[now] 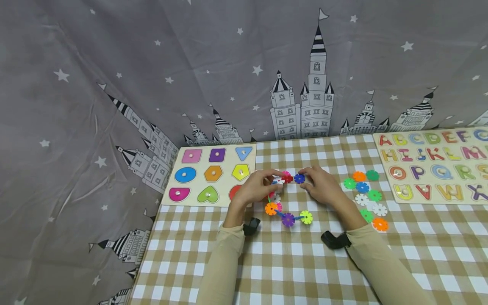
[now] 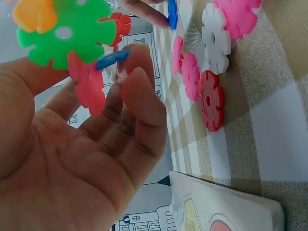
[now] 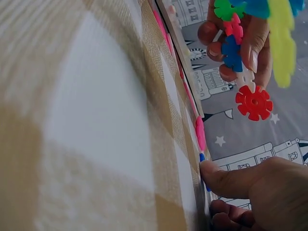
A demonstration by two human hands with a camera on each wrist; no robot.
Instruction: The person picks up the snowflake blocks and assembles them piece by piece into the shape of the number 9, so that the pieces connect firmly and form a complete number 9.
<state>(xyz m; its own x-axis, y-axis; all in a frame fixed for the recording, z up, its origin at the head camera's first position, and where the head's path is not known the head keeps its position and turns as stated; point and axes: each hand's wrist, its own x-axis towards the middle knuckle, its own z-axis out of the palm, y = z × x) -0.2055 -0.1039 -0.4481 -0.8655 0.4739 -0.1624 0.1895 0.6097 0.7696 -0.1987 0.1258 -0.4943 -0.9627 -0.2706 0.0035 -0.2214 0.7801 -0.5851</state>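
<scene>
Linked discs (image 1: 288, 219) are pinched by left hand (image 1: 252, 186), blue disc (image 1: 299, 178) by right hand (image 1: 324, 187).

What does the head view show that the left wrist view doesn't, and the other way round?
Only the head view: the letter board, the loose discs beside it, the purple disc and yellow disc of the chain, and both sleeves.
Only the left wrist view: the left palm, turned toward the camera, and the broad face of the chain's green disc.
Both: the right hand at the blue disc, and the shape board, just one corner of it by the wrist.
</scene>
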